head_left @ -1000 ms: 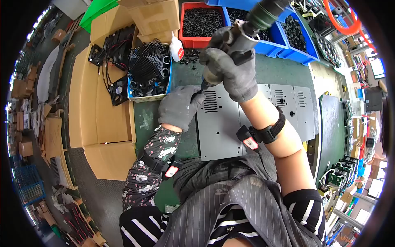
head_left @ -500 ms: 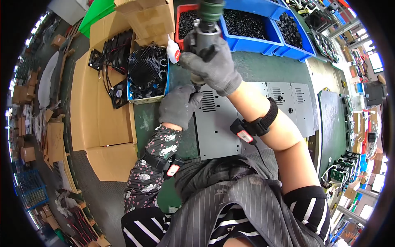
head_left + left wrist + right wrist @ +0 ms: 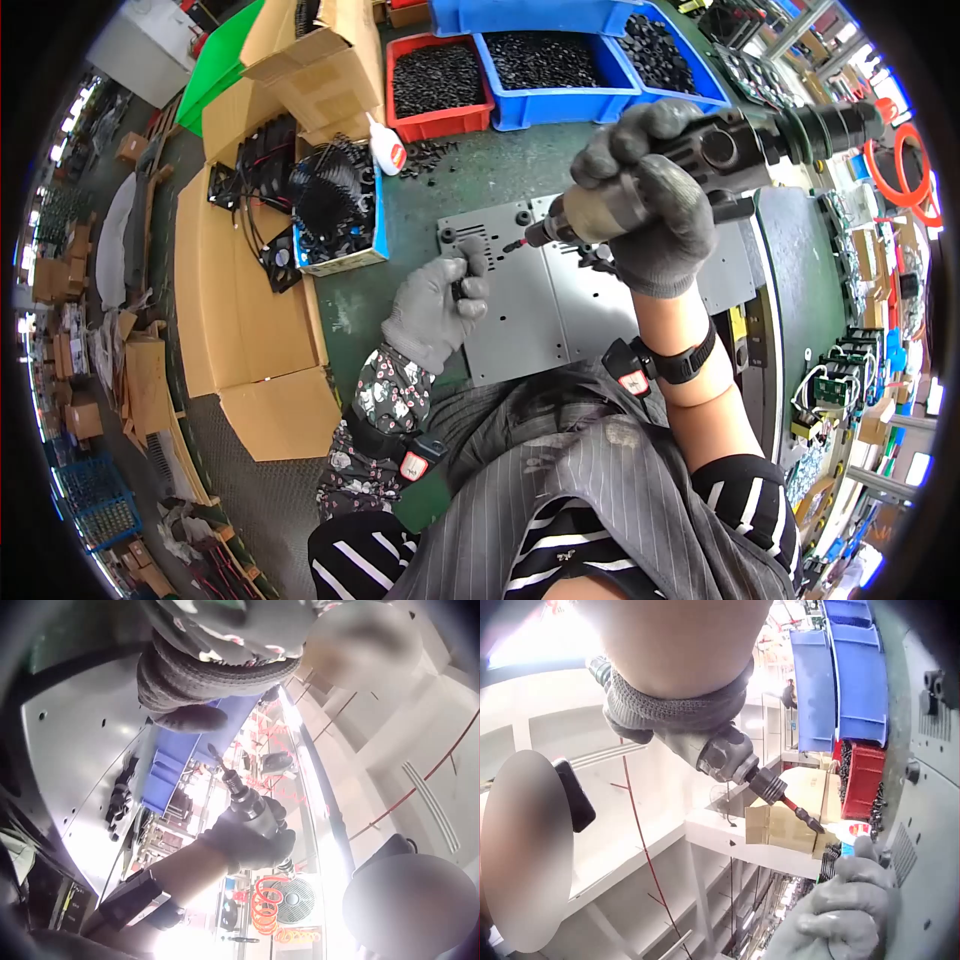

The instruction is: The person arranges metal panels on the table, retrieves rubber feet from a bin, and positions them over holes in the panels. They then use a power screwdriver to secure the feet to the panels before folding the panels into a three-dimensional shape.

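Observation:
In the head view my gloved right hand grips a power screwdriver above the plates. Its bit has a red collar and points toward the left hand, with nothing on the tip. Grey slotted metal plates lie side by side in front of the body. A round black foot sits at the near-left plate's far corner, and another foot stands to its right. My gloved left hand is over that plate's left edge, fingers curled, with a small black piece showing between them.
Behind the plates stand a red bin and a blue bin of small black parts. A white bottle stands beside a box of black wire guards. An open carton with fans lies at left. Loose black parts lie near the red bin.
The right hand has lifted the screwdriver off the plate's corner and swung it right, tilting it sideways. The left hand has drawn back from the corner, where a black foot now shows.

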`<act>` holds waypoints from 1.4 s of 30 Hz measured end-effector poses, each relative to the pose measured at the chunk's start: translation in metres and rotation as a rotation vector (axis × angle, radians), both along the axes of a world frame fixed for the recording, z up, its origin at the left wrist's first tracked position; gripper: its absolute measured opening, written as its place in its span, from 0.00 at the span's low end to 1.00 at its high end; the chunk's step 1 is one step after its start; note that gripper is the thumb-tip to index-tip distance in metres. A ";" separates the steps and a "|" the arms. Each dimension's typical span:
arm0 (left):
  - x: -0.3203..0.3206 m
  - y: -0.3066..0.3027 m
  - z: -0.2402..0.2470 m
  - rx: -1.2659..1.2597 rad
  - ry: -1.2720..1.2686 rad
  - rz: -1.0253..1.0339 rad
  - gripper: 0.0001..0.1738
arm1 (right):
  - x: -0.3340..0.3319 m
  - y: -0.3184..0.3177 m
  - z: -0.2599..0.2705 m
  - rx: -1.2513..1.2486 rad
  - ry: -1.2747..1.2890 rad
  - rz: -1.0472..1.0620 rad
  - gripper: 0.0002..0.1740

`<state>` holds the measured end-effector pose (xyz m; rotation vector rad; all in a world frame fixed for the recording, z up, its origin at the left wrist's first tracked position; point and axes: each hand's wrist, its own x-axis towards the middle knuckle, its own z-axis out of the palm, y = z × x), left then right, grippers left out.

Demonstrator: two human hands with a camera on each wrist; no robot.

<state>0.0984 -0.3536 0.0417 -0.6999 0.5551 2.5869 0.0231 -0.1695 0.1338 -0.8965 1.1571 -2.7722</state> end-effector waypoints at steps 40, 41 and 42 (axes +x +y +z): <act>-0.007 0.125 0.026 -0.148 0.000 -0.141 0.14 | 0.038 0.093 -0.016 -0.080 -0.009 -0.361 0.17; -0.008 0.126 0.032 -0.229 0.028 -0.173 0.15 | 0.034 0.096 -0.017 -0.095 -0.014 -0.372 0.17; -0.010 0.116 0.023 -0.230 0.027 -0.179 0.15 | 0.028 0.101 -0.019 -0.097 -0.017 -0.361 0.16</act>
